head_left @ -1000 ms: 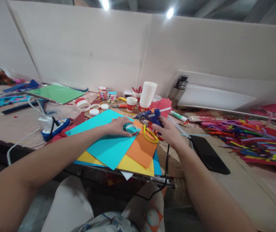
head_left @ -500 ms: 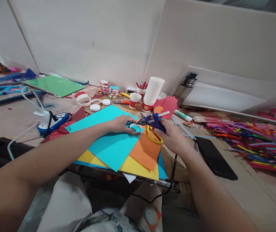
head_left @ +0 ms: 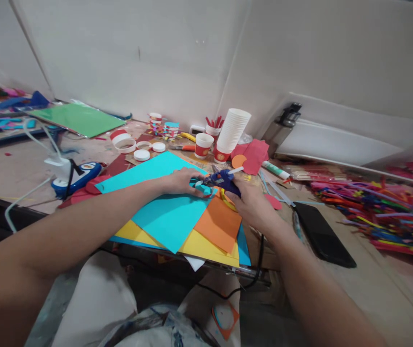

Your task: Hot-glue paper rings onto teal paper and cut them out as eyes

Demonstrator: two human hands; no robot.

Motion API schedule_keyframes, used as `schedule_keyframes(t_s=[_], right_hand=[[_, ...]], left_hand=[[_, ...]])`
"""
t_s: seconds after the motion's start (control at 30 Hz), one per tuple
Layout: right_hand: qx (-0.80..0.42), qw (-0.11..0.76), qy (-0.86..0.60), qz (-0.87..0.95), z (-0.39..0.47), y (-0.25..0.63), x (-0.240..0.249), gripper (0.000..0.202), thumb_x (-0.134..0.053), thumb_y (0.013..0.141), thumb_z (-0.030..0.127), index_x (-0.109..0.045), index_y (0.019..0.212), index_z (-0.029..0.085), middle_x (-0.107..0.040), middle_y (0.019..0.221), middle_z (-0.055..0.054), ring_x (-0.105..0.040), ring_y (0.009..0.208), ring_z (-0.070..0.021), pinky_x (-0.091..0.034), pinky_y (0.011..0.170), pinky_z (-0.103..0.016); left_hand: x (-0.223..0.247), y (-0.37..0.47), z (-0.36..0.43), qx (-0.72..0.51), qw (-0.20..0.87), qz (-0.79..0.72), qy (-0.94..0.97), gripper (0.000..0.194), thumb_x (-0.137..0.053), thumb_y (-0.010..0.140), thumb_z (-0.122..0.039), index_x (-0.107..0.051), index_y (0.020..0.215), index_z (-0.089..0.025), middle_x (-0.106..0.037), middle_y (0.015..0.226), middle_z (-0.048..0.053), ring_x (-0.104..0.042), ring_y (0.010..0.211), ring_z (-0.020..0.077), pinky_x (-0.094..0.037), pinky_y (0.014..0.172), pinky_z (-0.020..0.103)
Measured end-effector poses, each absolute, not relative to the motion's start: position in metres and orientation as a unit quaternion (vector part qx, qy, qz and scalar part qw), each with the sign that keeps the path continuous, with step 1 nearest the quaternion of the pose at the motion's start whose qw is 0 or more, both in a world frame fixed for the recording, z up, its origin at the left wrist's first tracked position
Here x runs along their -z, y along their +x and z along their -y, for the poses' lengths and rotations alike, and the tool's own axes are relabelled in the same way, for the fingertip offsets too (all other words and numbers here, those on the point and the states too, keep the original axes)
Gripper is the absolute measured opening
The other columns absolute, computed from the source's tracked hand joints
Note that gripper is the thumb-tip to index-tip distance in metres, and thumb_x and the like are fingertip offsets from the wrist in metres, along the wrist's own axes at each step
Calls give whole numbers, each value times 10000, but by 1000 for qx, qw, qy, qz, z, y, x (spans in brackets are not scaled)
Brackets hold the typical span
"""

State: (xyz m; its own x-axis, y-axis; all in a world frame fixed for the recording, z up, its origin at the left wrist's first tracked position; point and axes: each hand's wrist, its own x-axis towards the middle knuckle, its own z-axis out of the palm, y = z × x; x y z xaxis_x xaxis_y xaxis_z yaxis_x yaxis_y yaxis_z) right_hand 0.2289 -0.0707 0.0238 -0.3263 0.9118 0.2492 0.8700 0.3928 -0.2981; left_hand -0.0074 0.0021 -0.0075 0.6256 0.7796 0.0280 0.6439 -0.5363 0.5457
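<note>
Over the right-hand part of a large turquoise paper sheet, a seated person's two bare hands meet at a small turquoise-and-white rounded piece, which seems to be paper. The left hand comes across the sheet with fingers and thumb closed on that piece; exactly where the far fingers press is hidden. Just past the sheet's right edge, the right hand is wrapped around a dark-blue plastic glue gun, its nozzle pointing left, at or very near the piece; contact cannot be made out. A white glue stick juts from the gun's back. Beneath the gun, right of the sheet, is a yellow curved loop. An orange paper sheet pokes out from the turquoise sheet's right side, and a yellow paper sheet from below its near edge. Beyond its far corner stands a leaning stack of white paper cups.

To glue neatly here, it would seem wise to steady the piece low over the sheet, keep the left fingertips clear of the probably hot nozzle, squeeze gently for a thin, even bead, and leave slack in the black cord hanging to the sheet's right.
</note>
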Motion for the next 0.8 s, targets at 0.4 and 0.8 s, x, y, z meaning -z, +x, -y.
schedule_keyframes(t_s=[0.4, 0.8], right_hand=[[-6, 151, -553, 819, 73, 223, -28, 235, -504, 920, 235, -629, 1097, 144, -701, 1116, -166, -623, 995, -305, -443, 778, -361], [19, 106, -592, 799, 84, 227, -34, 281, -486, 955, 238, -611, 1187, 141, -682, 1220, -187, -651, 1019, -325, -443, 770, -367]], left_hand=[[5, -7, -1, -120, 242, -418, 867, 588, -706, 762, -598, -640, 1291, -349, -625, 1356, 8, -513, 1286, 289, -379, 1074, 391], [5, -8, -2, -123, 246, -410, 870, 610, -692, 771, -612, -636, 1296, -306, -616, 1367, 27, -516, 1281, 270, -382, 1073, 366]])
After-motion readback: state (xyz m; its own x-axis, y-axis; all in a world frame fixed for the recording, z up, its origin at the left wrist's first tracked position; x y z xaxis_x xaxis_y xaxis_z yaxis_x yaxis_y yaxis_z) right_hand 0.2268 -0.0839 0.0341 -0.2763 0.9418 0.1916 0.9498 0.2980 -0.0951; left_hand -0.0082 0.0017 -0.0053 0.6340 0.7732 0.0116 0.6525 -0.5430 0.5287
